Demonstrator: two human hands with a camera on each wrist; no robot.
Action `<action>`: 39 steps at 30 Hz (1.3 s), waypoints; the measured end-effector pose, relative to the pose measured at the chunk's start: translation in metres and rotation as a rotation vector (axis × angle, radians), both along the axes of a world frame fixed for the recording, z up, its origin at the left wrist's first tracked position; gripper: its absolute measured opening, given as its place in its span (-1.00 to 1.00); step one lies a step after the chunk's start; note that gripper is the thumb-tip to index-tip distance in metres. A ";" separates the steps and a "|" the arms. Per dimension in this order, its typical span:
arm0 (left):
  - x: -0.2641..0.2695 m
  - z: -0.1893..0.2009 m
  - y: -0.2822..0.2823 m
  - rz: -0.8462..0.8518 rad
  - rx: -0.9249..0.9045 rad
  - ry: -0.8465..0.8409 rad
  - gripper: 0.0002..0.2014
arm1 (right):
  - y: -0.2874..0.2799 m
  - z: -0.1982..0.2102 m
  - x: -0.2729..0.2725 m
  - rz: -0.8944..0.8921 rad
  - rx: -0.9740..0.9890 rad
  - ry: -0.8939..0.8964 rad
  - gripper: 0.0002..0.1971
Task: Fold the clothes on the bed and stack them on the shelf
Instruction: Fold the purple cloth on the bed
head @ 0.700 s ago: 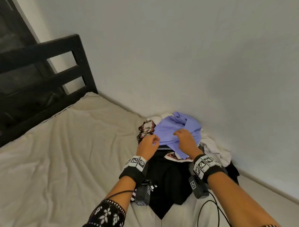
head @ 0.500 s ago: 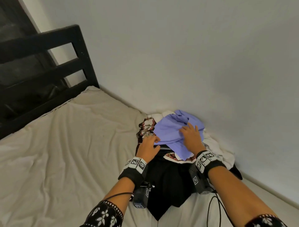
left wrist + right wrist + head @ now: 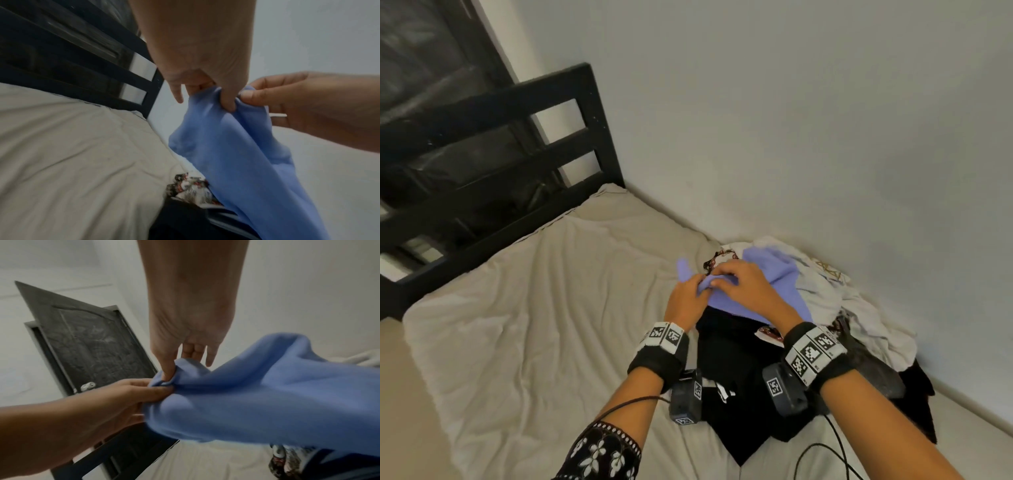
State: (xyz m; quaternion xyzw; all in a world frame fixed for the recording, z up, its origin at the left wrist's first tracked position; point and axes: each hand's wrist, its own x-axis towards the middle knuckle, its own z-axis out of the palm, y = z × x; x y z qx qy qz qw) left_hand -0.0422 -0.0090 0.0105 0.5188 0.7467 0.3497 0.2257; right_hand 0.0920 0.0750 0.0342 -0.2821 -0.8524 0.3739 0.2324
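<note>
A light blue garment point(image 3: 777, 281) lies on top of a heap of clothes against the wall on the bed point(image 3: 517, 325). My left hand point(image 3: 688, 298) pinches one edge of the blue garment point(image 3: 226, 154) between thumb and fingers. My right hand point(image 3: 743, 284) pinches the same bunched edge point(image 3: 246, 394) right beside it, so the two hands touch. The pinched edge is lifted off the heap. Under the blue garment lie a black garment point(image 3: 736, 370), a red-and-white patterned piece point(image 3: 719, 258) and white clothes point(image 3: 835, 294).
A beige sheet covers the mattress to the left of the heap. The black slatted bed frame point(image 3: 493, 147) stands at the far end. A plain wall point(image 3: 791, 120) runs along the right side, and a dark door point(image 3: 92, 344) shows in the right wrist view.
Both hands moved together at the left edge of the blue garment, took hold of it and lifted it. The right hand was lying flat on the garment before.
</note>
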 end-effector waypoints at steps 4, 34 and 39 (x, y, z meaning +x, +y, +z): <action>-0.055 0.022 -0.051 0.114 0.086 0.055 -0.85 | -0.015 0.013 -0.043 0.136 -0.083 -0.041 -0.77; -0.362 0.053 -0.369 0.672 0.130 0.098 -0.72 | -0.227 0.040 -0.323 -0.109 0.294 -0.345 -0.55; -0.355 0.020 -0.345 0.812 0.225 0.128 -0.55 | -0.193 0.003 -0.334 -0.120 0.357 -0.142 -0.70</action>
